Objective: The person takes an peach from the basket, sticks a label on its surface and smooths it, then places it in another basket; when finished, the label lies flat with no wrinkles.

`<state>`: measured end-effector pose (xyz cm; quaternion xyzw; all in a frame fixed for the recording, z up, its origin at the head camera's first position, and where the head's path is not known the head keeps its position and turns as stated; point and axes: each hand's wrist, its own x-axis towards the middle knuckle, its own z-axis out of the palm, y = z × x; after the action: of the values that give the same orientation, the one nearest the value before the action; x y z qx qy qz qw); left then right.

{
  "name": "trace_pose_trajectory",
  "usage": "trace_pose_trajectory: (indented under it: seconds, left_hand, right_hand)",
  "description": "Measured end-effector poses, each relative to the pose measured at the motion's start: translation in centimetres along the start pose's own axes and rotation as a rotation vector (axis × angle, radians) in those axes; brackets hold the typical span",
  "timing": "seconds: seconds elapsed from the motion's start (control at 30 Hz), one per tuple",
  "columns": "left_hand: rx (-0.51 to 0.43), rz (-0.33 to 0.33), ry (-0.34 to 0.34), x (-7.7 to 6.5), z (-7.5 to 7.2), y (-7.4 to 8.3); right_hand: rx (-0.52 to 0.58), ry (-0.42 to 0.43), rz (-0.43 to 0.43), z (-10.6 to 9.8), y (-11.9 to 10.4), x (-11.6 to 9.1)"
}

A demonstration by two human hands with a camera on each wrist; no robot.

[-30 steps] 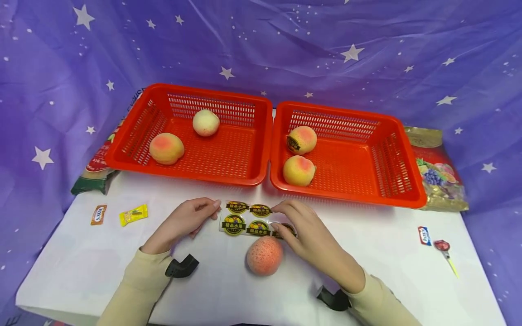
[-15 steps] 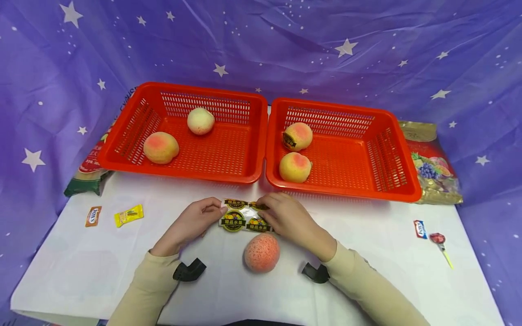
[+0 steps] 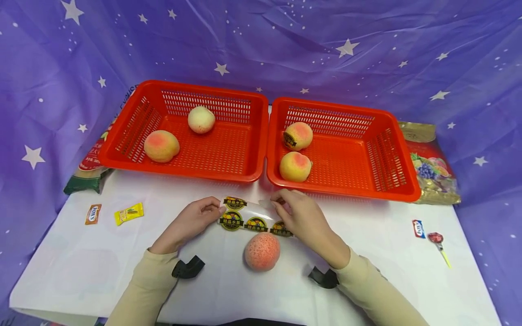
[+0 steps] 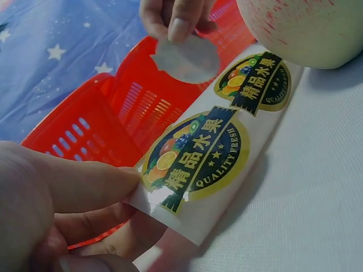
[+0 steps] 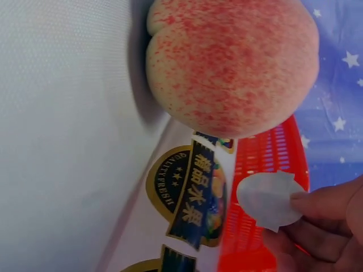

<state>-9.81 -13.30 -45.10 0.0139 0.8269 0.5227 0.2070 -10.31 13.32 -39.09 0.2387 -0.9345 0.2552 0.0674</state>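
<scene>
My left hand (image 3: 190,225) pinches the left end of a white sheet of round fruit stickers (image 3: 254,212), its thumb on top and fingers below in the left wrist view. A single peeled sticker (image 5: 269,198), pale back showing, is pinched between the thumb and fingers of my right hand (image 3: 308,220), just above the sheet's far edge. Black-and-gold stickers (image 4: 195,156) stay on the sheet, with a bare patch at its upper middle. A reddish speckled peach (image 3: 263,251) rests on the table right in front of the sheet, touched by neither hand.
Behind the hands stand two red baskets, the left basket (image 3: 212,176) and the right basket (image 3: 346,192), each holding two peaches. One peach (image 3: 298,136) at right bears a sticker. Wrapped candies (image 3: 128,213) lie at left, a lollipop (image 3: 436,238) at right. Bags flank the baskets.
My right hand reached left over the sheet, then drew back right with a sticker peeled from the upper row. My left hand kept its hold on the sheet's end.
</scene>
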Motion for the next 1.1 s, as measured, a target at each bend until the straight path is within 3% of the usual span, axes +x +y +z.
trace_pose_trajectory:
  seconds: [0.27,0.43,0.53,0.6,0.77,0.83,0.9,1.1]
  left_hand:
    - [0.065,-0.015,0.059,0.4,0.1,0.0]
    - [0.250,0.006,0.247,-1.3,0.4,1.3]
    - [0.315,0.127,0.336,-3.1,1.7,2.5]
    - [0.363,0.249,0.320,-4.2,3.1,3.2]
    - [0.553,0.613,0.188,-6.0,7.2,4.3]
    - [0.601,0.697,0.149,-6.2,8.2,4.2]
    - [0.620,0.726,0.106,-6.2,8.7,4.0]
    - [0.700,0.698,0.022,-5.9,9.2,3.0]
  right_hand:
    - [0.013,0.066,-0.004,-0.7,0.1,-0.2]
    - [0.003,0.101,-0.021,-1.0,-0.1,-0.8]
    - [-0.010,0.124,-0.034,-1.2,-0.3,-1.1]
    - [-0.014,0.142,-0.045,-1.4,-0.3,-1.2]
    - [0.001,0.169,-0.067,-1.7,-0.2,-1.4]
    - [0.003,0.172,-0.073,-1.8,-0.2,-1.5]
    - [0.002,0.175,-0.078,-1.9,-0.1,-1.5]
    - [0.010,0.198,-0.077,-2.4,-0.1,-1.7]
